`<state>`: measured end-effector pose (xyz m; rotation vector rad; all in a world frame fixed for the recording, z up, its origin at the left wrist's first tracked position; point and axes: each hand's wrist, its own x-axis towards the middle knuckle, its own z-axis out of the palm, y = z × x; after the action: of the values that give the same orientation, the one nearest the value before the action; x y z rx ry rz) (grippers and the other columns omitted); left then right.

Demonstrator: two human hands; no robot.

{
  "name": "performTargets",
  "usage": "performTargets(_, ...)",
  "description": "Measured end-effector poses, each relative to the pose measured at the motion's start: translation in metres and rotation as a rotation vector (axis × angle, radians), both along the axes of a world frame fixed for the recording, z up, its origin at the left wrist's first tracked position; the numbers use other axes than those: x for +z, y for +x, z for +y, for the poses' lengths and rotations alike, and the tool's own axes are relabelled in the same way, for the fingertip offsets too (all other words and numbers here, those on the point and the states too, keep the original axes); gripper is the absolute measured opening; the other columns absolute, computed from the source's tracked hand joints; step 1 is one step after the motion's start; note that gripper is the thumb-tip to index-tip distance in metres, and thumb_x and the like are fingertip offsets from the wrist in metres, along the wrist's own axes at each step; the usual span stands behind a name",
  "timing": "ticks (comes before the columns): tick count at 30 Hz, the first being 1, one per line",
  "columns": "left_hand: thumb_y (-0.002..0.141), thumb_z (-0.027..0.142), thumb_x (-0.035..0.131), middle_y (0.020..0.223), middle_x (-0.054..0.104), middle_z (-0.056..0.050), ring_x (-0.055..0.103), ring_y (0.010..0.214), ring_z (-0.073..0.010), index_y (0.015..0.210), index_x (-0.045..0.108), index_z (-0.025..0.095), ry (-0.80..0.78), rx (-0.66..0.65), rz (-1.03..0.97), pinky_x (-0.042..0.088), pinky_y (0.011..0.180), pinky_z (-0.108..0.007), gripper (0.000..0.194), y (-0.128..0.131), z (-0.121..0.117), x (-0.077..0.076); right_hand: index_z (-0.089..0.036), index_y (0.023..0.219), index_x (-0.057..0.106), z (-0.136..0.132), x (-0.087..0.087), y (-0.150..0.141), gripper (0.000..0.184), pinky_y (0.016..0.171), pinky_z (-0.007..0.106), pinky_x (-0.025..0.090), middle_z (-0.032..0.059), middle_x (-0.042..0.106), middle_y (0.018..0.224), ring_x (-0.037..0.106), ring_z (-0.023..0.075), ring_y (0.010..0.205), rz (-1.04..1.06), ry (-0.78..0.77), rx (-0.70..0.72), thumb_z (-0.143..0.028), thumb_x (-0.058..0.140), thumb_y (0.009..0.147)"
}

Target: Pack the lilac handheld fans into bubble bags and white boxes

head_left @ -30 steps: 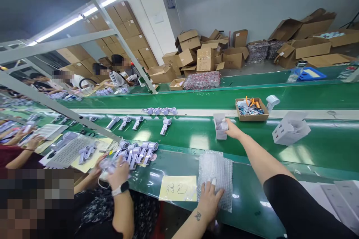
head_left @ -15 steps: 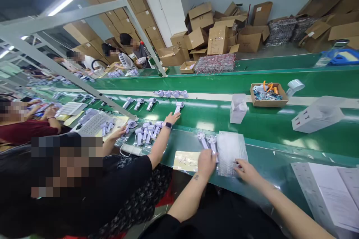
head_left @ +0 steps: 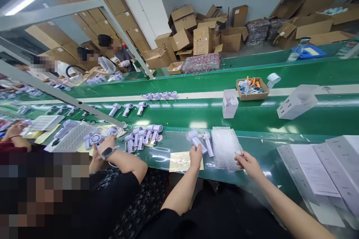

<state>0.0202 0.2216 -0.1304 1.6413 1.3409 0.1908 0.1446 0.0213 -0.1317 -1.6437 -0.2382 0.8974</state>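
Note:
My left hand (head_left: 195, 155) is closed around the handle of a light purple handheld fan (head_left: 200, 145), tilted just above the bench. A second handheld fan (head_left: 208, 145) lies beside it, between that fan and the bubble wrap bags (head_left: 226, 147). My right hand (head_left: 249, 162) pinches the right edge of the bubble wrap, which lies flat on the bench. Under my left wrist is a yellow paper note (head_left: 179, 160) with handwriting on it.
On the left, a co-worker's hand (head_left: 108, 143) handles a fan near a cluster of fans (head_left: 144, 136). Beyond the bench runs a green conveyor (head_left: 179, 114) carrying fans, white boxes (head_left: 230, 106) and a cardboard tray (head_left: 254, 97) of parts. White box sheets (head_left: 316, 171) lie to the right.
My left hand has lifted and tilted one fan, moving it left of the other. My right hand has closed on the bubble wrap edge. The co-worker's arm has drawn back from the conveyor.

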Motion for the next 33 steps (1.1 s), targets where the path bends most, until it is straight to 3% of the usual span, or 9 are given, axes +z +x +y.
performTargets(2,0.088,0.047,0.038,0.068,0.057,-0.002,0.056,0.059,-0.0131,0.082,0.053,0.014,-0.113,-0.108,-0.205,0.044,0.052,-0.022,0.036,0.004,-0.032,0.008,-0.022,0.085,0.056,0.004,0.015,0.000,0.033,0.065,0.033,0.051,0.0062,0.067,0.083,0.063,0.0195,0.073,0.351,0.127,-0.084,-0.049,0.067,0.070)
performTargets(5,0.087,0.051,0.040,0.064,0.054,0.001,0.053,0.056,-0.0119,0.088,0.055,0.014,-0.274,-0.508,-0.366,0.046,0.053,-0.024,0.040,0.020,-0.084,0.012,-0.020,0.090,0.058,0.007,0.030,0.007,0.037,0.070,0.038,0.053,0.0089,0.069,0.088,0.065,0.0240,0.084,0.607,0.267,-0.066,-0.050,0.066,0.070)
performTargets(11,0.080,0.051,0.056,0.098,0.058,-0.010,0.052,0.098,-0.0244,0.097,0.057,0.015,0.465,-1.203,-0.042,0.042,0.086,-0.038,0.040,0.046,-0.108,-0.014,-0.024,0.093,0.058,-0.044,0.020,0.034,0.035,0.065,0.031,0.057,-0.0022,0.065,0.077,0.064,0.0162,0.071,0.413,0.230,-0.405,-0.033,0.076,0.064)
performTargets(14,0.084,0.033,0.055,0.101,0.056,-0.014,0.049,0.100,-0.0259,0.095,0.058,0.012,0.617,-1.394,0.121,0.041,0.085,-0.038,0.023,0.053,-0.099,-0.030,-0.024,0.090,0.059,-0.082,0.018,0.036,0.031,0.063,0.030,0.058,-0.0048,0.061,0.069,0.059,0.0124,0.060,0.482,0.170,-0.434,-0.030,0.076,0.065)
performTargets(17,0.087,0.016,0.045,0.092,0.058,-0.011,0.051,0.094,-0.0222,0.089,0.062,0.013,0.544,-1.343,0.136,0.041,0.084,-0.034,0.017,0.062,-0.096,-0.030,-0.022,0.089,0.058,-0.104,0.027,0.024,0.029,0.064,0.029,0.058,-0.0037,0.060,0.070,0.059,0.0122,0.061,0.589,0.186,-0.354,-0.027,0.076,0.066)
performTargets(20,0.089,0.022,0.042,0.084,0.060,-0.010,0.052,0.089,-0.0219,0.086,0.066,0.014,0.487,-1.170,0.101,0.041,0.082,-0.034,0.026,0.073,-0.099,-0.017,-0.022,0.093,0.056,-0.104,0.041,0.011,0.031,0.061,0.029,0.057,-0.0015,0.061,0.073,0.061,0.0142,0.066,0.696,0.201,-0.227,-0.026,0.075,0.068)
performTargets(25,0.084,0.019,0.045,0.078,0.064,-0.003,0.057,0.080,-0.0164,0.086,0.069,0.017,0.118,-0.843,-0.249,0.044,0.077,-0.028,0.024,0.090,-0.102,0.014,-0.024,0.108,0.052,-0.087,0.053,0.017,0.042,0.055,0.029,0.055,0.0002,0.061,0.075,0.062,0.0161,0.069,0.708,0.270,-0.078,-0.026,0.071,0.071)
performTargets(28,0.084,0.023,0.047,0.081,0.064,-0.005,0.057,0.079,-0.0161,0.086,0.068,0.014,0.082,-0.709,-0.392,0.046,0.075,-0.028,0.022,0.093,-0.105,0.032,-0.023,0.105,0.053,-0.084,0.050,0.028,0.039,0.050,0.030,0.055,0.0006,0.061,0.075,0.060,0.0158,0.065,0.637,0.226,-0.042,-0.027,0.071,0.071)
performTargets(33,0.087,0.023,0.038,0.073,0.056,-0.007,0.051,0.076,-0.0181,0.087,0.066,0.015,0.516,-1.038,-0.471,0.045,0.073,-0.033,0.029,0.083,-0.114,0.047,-0.022,0.085,0.051,-0.091,0.045,0.027,0.025,0.047,0.031,0.054,-0.0011,0.059,0.068,0.059,0.0160,0.060,0.598,0.167,-0.115,-0.029,0.071,0.071)
